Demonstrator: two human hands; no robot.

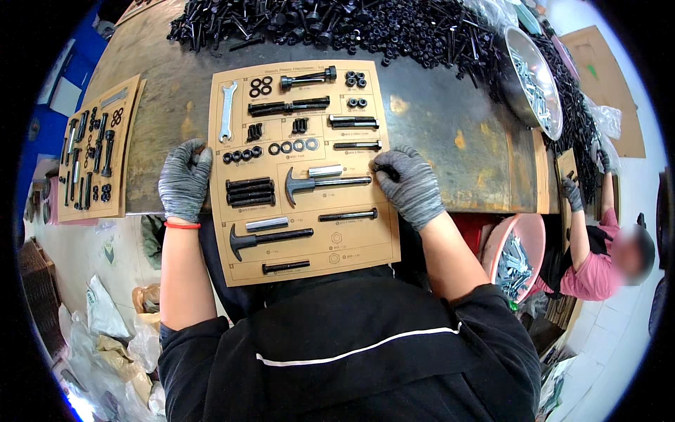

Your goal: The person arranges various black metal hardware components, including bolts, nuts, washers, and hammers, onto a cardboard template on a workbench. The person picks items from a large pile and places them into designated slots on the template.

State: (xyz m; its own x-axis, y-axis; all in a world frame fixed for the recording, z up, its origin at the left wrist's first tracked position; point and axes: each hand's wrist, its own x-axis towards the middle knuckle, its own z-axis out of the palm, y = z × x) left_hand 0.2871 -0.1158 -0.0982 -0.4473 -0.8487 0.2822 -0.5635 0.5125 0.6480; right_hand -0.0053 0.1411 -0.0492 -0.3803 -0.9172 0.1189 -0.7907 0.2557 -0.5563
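Observation:
A brown cardboard board (369, 246) printed with outlines lies before me, its lower part over the table's near edge. My left hand (185, 181), in a grey glove with a red band at the wrist, is closed on its left edge. My right hand (409, 186), gloved alike, grips the right edge with fingers curled. On the board sit an open-end wrench (227, 111), black bolts (289, 106), nuts, washers (296, 145), metal sleeves (267, 224) and two black T-shaped hooks (302, 185). Two printed outlines near its bottom right, nut-shaped, carry no part.
Loose black bolts and nuts (330, 24) heap along the table's far side. A metal bowl (512, 42) of silver bolts stands at right, a pink basin (488, 246) below. Another filled board (116, 162) is at left. A co-worker in pink (594, 264) works at right.

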